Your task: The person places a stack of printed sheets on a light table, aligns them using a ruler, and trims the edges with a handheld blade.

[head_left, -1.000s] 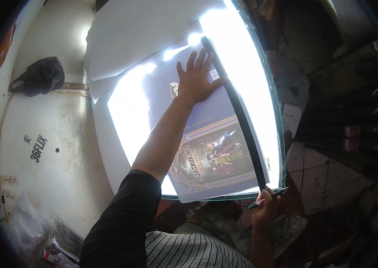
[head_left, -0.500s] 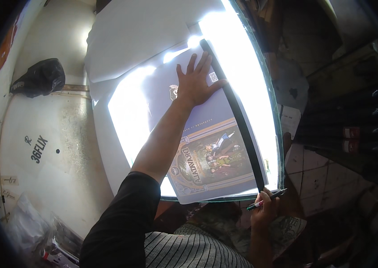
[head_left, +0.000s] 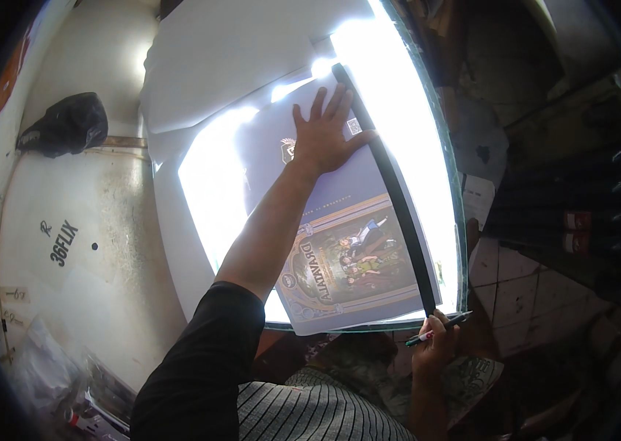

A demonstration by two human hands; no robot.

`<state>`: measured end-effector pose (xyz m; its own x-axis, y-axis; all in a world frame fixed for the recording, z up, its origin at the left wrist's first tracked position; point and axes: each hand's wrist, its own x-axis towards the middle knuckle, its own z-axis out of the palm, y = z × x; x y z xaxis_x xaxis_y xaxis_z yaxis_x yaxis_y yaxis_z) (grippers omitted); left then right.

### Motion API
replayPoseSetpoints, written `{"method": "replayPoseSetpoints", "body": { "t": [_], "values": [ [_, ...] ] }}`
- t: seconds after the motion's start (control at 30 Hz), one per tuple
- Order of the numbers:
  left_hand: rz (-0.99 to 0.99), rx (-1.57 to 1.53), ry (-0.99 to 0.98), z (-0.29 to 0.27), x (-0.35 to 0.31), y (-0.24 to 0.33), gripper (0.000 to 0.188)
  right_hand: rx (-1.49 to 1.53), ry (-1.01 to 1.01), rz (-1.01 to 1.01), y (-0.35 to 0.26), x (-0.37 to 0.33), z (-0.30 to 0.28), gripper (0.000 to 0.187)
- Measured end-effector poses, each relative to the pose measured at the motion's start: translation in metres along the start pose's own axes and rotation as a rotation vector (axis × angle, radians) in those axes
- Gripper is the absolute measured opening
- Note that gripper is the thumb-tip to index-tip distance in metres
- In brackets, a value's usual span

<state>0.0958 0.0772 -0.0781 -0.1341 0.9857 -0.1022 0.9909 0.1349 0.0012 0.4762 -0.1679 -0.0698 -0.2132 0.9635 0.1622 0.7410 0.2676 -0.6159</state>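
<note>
A purple-blue printed sheet (head_left: pixel 270 220) lies on a brightly lit glass-topped table (head_left: pixel 428 147), with an illustrated panel of several figures at its near end. A long black ruler (head_left: pixel 398 191) runs along the sheet's right side. My left hand (head_left: pixel 325 140) is spread open and flat over the far part of the sheet, its thumb and fingertips reaching the ruler. At the near right corner my right hand (head_left: pixel 434 344) is closed round a thin green pen (head_left: pixel 420 339) with a dark pointed end. Its fingertips meet the ruler's near end.
White sheets (head_left: pixel 215 59) overlap the table's far left. Further left is a pale surface (head_left: pixel 119 257) with a black plastic bag (head_left: pixel 68 126) and clear plastic wrapping (head_left: pixel 42 360). Dark rolls (head_left: pixel 582 198) stand right of the table, above a tiled floor (head_left: pixel 516 287).
The view has shifted very slightly. Both hands, the ruler and the sheet keep practically the same places.
</note>
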Motion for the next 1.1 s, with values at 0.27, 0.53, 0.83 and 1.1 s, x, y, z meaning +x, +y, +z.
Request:
{"method": "replayPoseSetpoints", "body": {
  "t": [0.27, 0.53, 0.83, 1.1],
  "values": [
    [0.002, 0.016, 0.02, 0.002, -0.002, -0.004, 0.098, -0.014, 0.008, -0.027, -0.005, 0.004, -0.001, 0.024],
    [0.014, -0.038, 0.031, 0.012, 0.002, 0.005, 0.109, -0.045, 0.031, -0.011, -0.003, 0.004, -0.007, 0.025],
    [0.09, -0.056, -0.042, -0.001, 0.001, -0.014, 0.135, 0.049, 0.082, 0.12, -0.012, 0.013, 0.003, 0.044],
    [0.099, -0.018, -0.046, 0.006, 0.004, -0.012, 0.133, 0.118, 0.046, 0.152, -0.01, 0.014, -0.004, 0.044]
  ]
}}
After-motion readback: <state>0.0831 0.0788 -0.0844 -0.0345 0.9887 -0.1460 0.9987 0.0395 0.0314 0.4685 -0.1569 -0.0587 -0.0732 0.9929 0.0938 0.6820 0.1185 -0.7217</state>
